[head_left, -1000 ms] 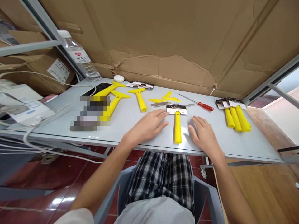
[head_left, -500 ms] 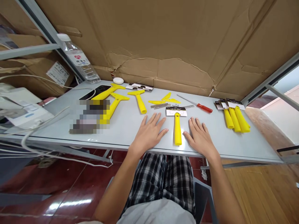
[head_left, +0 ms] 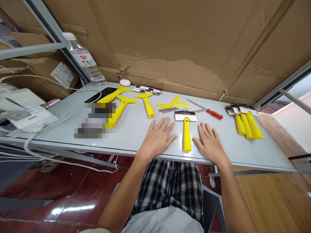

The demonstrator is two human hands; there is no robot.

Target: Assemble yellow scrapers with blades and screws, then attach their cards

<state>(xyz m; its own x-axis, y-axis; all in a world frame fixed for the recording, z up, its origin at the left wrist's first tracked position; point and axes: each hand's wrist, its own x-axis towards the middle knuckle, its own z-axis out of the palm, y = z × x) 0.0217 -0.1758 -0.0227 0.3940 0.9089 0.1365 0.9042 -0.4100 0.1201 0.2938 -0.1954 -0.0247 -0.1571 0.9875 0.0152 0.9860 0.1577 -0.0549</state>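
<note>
Both my hands lie palm down on the grey table, fingers spread and holding nothing. Between them rests a yellow scraper handle whose head is covered by a black and white card. My left hand is on its left side, my right hand on its right, neither touching it. Beyond my hands are thin metal blades, several small yellow plastic pieces and a screwdriver with a red handle. One bare yellow scraper lies past my left fingertips.
More yellow scrapers lie at left near a black phone and a pixelated patch. Carded scrapers sit at right. A water bottle, white case, stacked cards and white cables line the back and left.
The whole view has shifted slightly, so things appear a little further right. My hands stay flat in the same places on the table, and no object has moved.
</note>
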